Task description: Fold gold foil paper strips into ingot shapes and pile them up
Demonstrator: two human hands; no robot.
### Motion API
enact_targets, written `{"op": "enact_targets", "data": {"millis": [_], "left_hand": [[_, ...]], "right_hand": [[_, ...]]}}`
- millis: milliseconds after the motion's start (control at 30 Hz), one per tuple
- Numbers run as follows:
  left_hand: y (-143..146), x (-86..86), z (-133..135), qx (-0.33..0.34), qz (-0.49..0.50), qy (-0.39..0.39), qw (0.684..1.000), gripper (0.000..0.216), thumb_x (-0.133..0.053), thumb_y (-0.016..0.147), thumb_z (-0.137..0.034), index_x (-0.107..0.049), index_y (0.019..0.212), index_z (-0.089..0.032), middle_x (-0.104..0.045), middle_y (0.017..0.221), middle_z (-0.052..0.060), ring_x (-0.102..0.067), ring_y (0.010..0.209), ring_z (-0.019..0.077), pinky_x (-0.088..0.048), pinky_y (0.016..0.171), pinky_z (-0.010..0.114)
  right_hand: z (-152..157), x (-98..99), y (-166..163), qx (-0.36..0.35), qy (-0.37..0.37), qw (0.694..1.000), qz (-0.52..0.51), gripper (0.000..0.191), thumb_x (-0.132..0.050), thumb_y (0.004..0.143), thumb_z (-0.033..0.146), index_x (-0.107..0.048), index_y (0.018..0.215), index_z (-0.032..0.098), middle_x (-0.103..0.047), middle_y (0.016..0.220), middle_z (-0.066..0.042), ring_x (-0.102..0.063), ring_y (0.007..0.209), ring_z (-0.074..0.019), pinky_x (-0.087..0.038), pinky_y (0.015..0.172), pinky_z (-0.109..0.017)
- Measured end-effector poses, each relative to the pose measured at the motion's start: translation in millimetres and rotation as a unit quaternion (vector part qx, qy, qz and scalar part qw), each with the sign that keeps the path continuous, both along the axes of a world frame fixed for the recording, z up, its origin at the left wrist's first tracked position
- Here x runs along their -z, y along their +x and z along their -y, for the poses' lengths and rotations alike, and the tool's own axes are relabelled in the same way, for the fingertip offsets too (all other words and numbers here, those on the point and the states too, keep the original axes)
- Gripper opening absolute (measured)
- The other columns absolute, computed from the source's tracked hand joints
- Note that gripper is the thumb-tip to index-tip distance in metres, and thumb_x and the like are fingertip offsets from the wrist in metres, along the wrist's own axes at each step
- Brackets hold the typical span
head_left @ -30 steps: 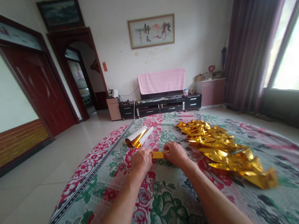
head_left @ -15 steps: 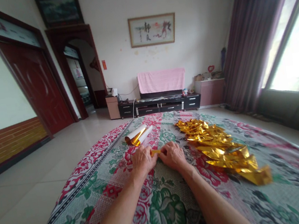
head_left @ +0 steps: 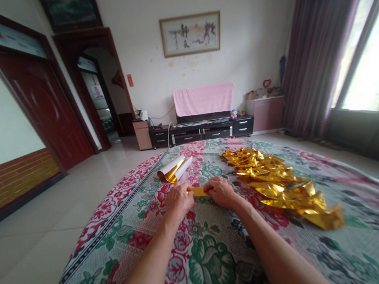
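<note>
A narrow strip of gold foil paper (head_left: 200, 191) stretches between my two hands, just above or on the patterned tablecloth (head_left: 212, 265). My left hand (head_left: 179, 199) pinches its left end, and the fingers of my right hand (head_left: 222, 192) are closed on its right end. To the right lies a long overlapping row of folded gold foil pieces (head_left: 268, 175). Beyond my left hand rests a loosely curled roll of foil paper (head_left: 174, 168), gold on one face and white on the other.
The round table fills the foreground. Past its far edge stand a low black cabinet (head_left: 216, 132) and a screen under a pink cloth (head_left: 204, 99). A dark curtain (head_left: 330, 42) hangs by the window at right; a red door (head_left: 41, 101) is at left.
My hands have moved slightly apart, so more of the gold strip shows between them. The view has tipped a little; the foil row and roll lie as before.
</note>
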State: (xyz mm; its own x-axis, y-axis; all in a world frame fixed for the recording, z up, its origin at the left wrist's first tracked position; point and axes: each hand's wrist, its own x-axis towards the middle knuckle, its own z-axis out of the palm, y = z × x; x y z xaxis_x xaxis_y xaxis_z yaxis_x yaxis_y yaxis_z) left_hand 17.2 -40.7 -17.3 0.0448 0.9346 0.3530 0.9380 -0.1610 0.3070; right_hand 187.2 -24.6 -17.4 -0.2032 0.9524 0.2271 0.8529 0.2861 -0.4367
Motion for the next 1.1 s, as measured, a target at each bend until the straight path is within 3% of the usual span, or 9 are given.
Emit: {"op": "enact_targets", "data": {"millis": [100, 200, 300, 400, 533, 667, 800, 1000, 1100], "left_hand": [[-2, -0.2, -1, 0.017, 0.030, 0.011, 0.999, 0.021, -0.048, 0.078, -0.020, -0.065, 0.088, -0.022, -0.063, 0.090, 0.006, -0.058, 0.084, 0.0182, -0.041, 0.076, 0.027], [-4, -1.8, -4, 0.059, 0.124, 0.036, 0.990, 0.034, -0.046, 0.075, -0.013, -0.062, 0.104, -0.021, -0.063, 0.084, 0.004, -0.058, 0.077, 0.0158, -0.043, 0.073, 0.026], [-5, -3.8, -9, 0.132, 0.260, 0.042, 0.956, 0.042, -0.050, 0.074, -0.016, -0.057, 0.115, -0.017, -0.063, 0.076, 0.002, -0.056, 0.067, 0.0126, -0.045, 0.069, 0.024], [-6, -4.3, -14, 0.167, 0.360, 0.024, 0.918, 0.034, -0.053, 0.072, -0.022, -0.063, 0.104, -0.015, -0.065, 0.082, 0.003, -0.057, 0.070, 0.0122, -0.046, 0.069, 0.023], [-7, -4.0, -19, 0.141, 0.443, -0.001, 0.885, 0.027, -0.056, 0.069, -0.026, -0.068, 0.090, -0.013, -0.066, 0.075, 0.003, -0.056, 0.063, 0.0110, -0.044, 0.062, 0.021], [-7, -7.5, -16, 0.126, 0.521, -0.028, 0.844, 0.026, -0.059, 0.066, -0.027, -0.067, 0.084, -0.012, -0.062, 0.063, 0.000, -0.052, 0.054, 0.0087, -0.042, 0.055, 0.020], [-4, -14.6, -9, 0.127, 0.551, -0.036, 0.824, 0.022, -0.061, 0.063, -0.026, -0.067, 0.079, -0.012, -0.061, 0.059, -0.001, -0.048, 0.050, 0.0071, -0.039, 0.052, 0.019], [0, -21.4, -5, 0.128, 0.564, -0.035, 0.815, 0.020, -0.063, 0.060, -0.025, -0.068, 0.075, -0.013, -0.058, 0.056, -0.002, -0.043, 0.048, 0.0063, -0.033, 0.048, 0.018], [-1, -20.9, -5, 0.131, 0.578, -0.043, 0.805, 0.022, -0.064, 0.060, -0.027, -0.068, 0.076, -0.014, -0.060, 0.058, -0.002, -0.043, 0.047, 0.0061, -0.032, 0.048, 0.019]], "right_hand": [[-2, 1.3, 0, 0.008, 0.005, 1.000, -0.013, 0.030, -0.045, 0.072, 0.012, -0.070, 0.081, 0.025, -0.061, 0.100, -0.002, -0.052, 0.094, -0.0159, -0.036, 0.081, -0.024], [-2, -0.6, -1, 0.037, 0.024, 0.997, -0.069, 0.031, -0.042, 0.073, 0.012, -0.068, 0.085, 0.022, -0.064, 0.093, -0.003, -0.056, 0.085, -0.0140, -0.037, 0.074, -0.020], [-2, -5.8, -2, 0.048, 0.043, 0.987, -0.146, 0.030, -0.037, 0.081, 0.021, -0.066, 0.088, 0.021, -0.065, 0.079, -0.002, -0.056, 0.073, -0.0124, -0.037, 0.066, -0.018], [-3, -12.3, -2, 0.022, 0.010, 0.979, -0.201, 0.030, -0.039, 0.081, 0.030, -0.065, 0.072, 0.018, -0.058, 0.064, 0.001, -0.052, 0.063, -0.0113, -0.034, 0.057, -0.018], [-2, -18.8, -2, -0.032, -0.060, 0.968, -0.243, 0.033, -0.042, 0.078, 0.036, -0.060, 0.062, 0.015, -0.044, 0.051, 0.004, -0.039, 0.049, -0.0080, -0.027, 0.046, -0.018], [1, -20.2, -1, -0.133, -0.143, 0.931, -0.308, 0.031, -0.046, 0.077, 0.040, -0.063, 0.071, 0.014, -0.039, 0.048, 0.006, -0.032, 0.044, -0.0059, -0.024, 0.042, -0.017], [2, -19.1, -4, -0.141, -0.179, 0.906, -0.358, 0.029, -0.048, 0.075, 0.035, -0.066, 0.086, 0.015, -0.049, 0.051, 0.006, -0.035, 0.044, -0.0055, -0.026, 0.043, -0.017], [4, -23.1, -11, -0.128, -0.171, 0.897, -0.388, 0.030, -0.052, 0.067, 0.022, -0.066, 0.093, 0.017, -0.056, 0.055, 0.005, -0.039, 0.044, -0.0055, -0.030, 0.045, -0.017], [10, -28.5, -11, -0.176, -0.219, 0.863, -0.420, 0.031, -0.053, 0.067, 0.024, -0.064, 0.095, 0.018, -0.061, 0.065, 0.003, -0.050, 0.053, -0.0082, -0.037, 0.051, -0.019]]}}
